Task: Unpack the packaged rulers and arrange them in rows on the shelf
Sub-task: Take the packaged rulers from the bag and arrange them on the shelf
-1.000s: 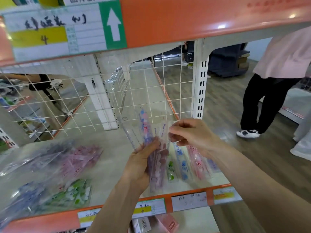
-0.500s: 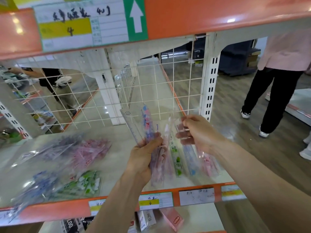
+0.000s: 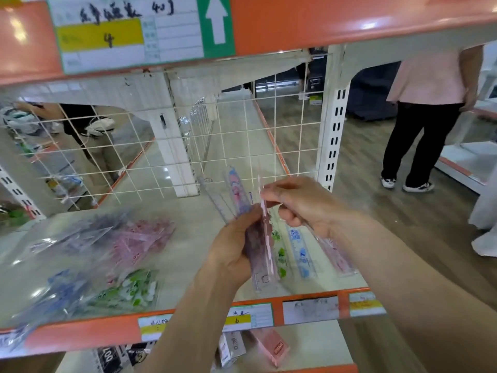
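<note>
My left hand (image 3: pixel 234 246) grips a fanned bundle of clear printed rulers (image 3: pixel 238 192) upright over the shelf (image 3: pixel 193 219). My right hand (image 3: pixel 301 203) pinches the top of one pink ruler (image 3: pixel 266 238) at the bundle's right side. On the shelf below lie a green ruler (image 3: pixel 281 254), a blue ruler (image 3: pixel 300 249) and a pink ruler (image 3: pixel 336 254), side by side pointing front to back. Plastic bags of rulers lie at the left: purple (image 3: pixel 78 232), pink (image 3: pixel 139 238), blue (image 3: pixel 56 294) and green (image 3: pixel 129 289).
A wire grid (image 3: pixel 161 146) backs the shelf and a white slotted upright (image 3: pixel 333 125) stands at its right. An orange shelf edge (image 3: pixel 322 20) hangs overhead. Boxes (image 3: pixel 271 345) sit on the lower shelf. A person in black trousers (image 3: pixel 419 141) stands on the right aisle.
My right hand has moved left, closer to the bundle, and now pinches a pink ruler's top. The left hand keeps its grip on the bundle.
</note>
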